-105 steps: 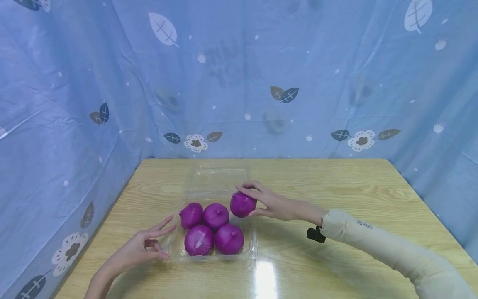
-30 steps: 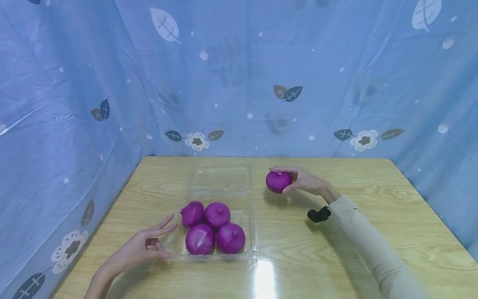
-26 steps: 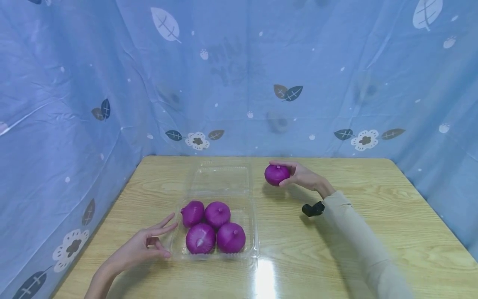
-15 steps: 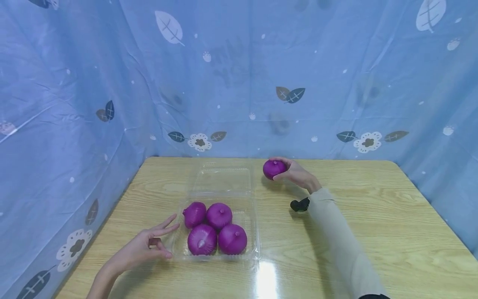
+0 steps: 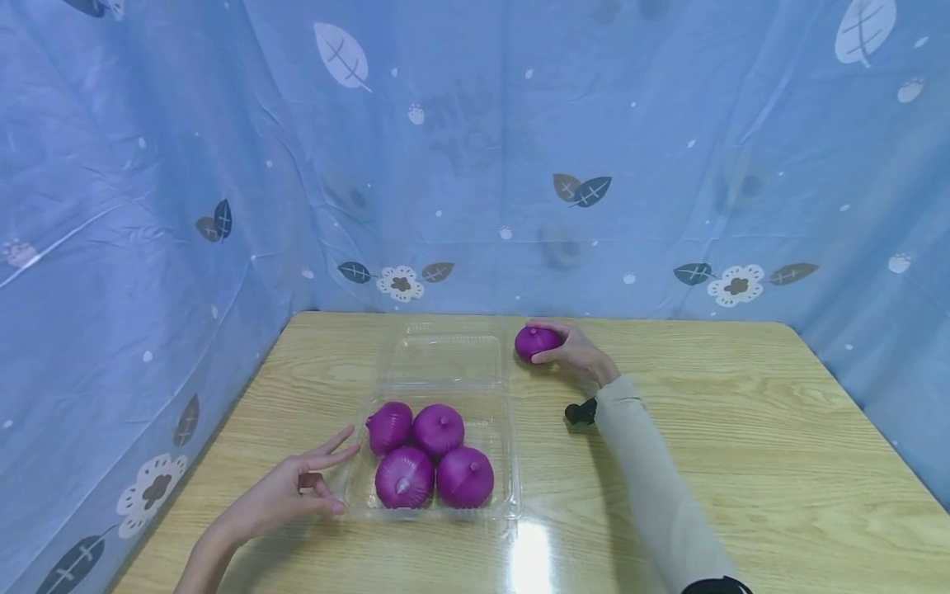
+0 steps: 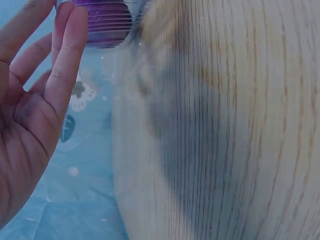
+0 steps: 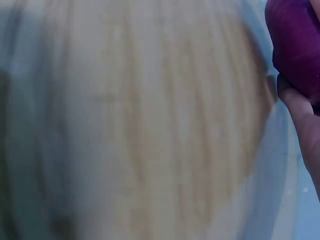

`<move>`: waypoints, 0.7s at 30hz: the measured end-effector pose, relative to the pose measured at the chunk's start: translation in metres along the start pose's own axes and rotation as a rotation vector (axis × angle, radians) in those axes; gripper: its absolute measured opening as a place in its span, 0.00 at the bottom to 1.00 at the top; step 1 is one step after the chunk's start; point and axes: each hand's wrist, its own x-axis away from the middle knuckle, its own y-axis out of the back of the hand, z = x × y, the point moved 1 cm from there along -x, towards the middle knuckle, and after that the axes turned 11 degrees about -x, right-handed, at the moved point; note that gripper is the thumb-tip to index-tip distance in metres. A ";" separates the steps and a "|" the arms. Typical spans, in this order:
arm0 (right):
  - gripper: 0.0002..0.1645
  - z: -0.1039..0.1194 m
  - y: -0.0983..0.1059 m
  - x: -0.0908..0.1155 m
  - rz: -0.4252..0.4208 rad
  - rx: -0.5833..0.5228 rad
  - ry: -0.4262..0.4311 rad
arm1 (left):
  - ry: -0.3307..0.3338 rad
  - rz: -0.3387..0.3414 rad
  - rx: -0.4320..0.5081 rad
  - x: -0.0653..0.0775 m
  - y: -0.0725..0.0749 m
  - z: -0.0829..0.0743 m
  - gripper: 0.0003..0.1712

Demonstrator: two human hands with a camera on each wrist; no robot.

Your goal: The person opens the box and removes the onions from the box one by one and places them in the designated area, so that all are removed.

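Purple onion [image 5: 534,343], one: just right of the frame's centre, gripped between thumb and fingers of the right hand [image 5: 581,353]; contact with the table [image 5: 705,412] uncertain. Clear plastic container [image 5: 514,485], lower centre: four like onions [image 5: 465,478] inside. Left hand [image 5: 284,495], lower left: fingers mostly extended at the container's left wall. Handling note: steady grip, stem up, and a soft, slow release should prevent rolling.

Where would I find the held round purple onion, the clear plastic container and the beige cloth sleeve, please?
Held round purple onion [image 5: 530,341]: head view, middle of its uncovered side.
Clear plastic container [image 5: 490,437]: head view, bare inside, back right.
Beige cloth sleeve [image 5: 653,470]: head view, forearm part.
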 end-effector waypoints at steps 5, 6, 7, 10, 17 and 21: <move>0.43 -0.001 -0.002 0.001 -0.052 -0.012 -0.043 | 0.011 0.006 -0.004 -0.001 0.000 -0.001 0.39; 0.43 0.000 -0.003 0.002 -0.062 -0.023 -0.047 | 0.013 0.007 -0.005 -0.001 0.000 -0.001 0.40; 0.42 0.001 -0.003 0.002 -0.061 -0.034 -0.047 | 0.013 0.007 -0.005 -0.001 0.000 -0.001 0.40; 0.42 0.003 -0.005 0.003 -0.037 -0.075 -0.039 | 0.019 0.006 -0.004 0.000 0.000 -0.001 0.39; 0.50 0.004 -0.001 0.006 0.015 -0.072 -0.023 | 0.020 0.006 -0.005 0.000 0.000 0.000 0.40; 0.51 0.001 0.004 0.006 0.011 -0.001 -0.028 | 0.018 0.011 -0.004 0.000 0.000 -0.001 0.40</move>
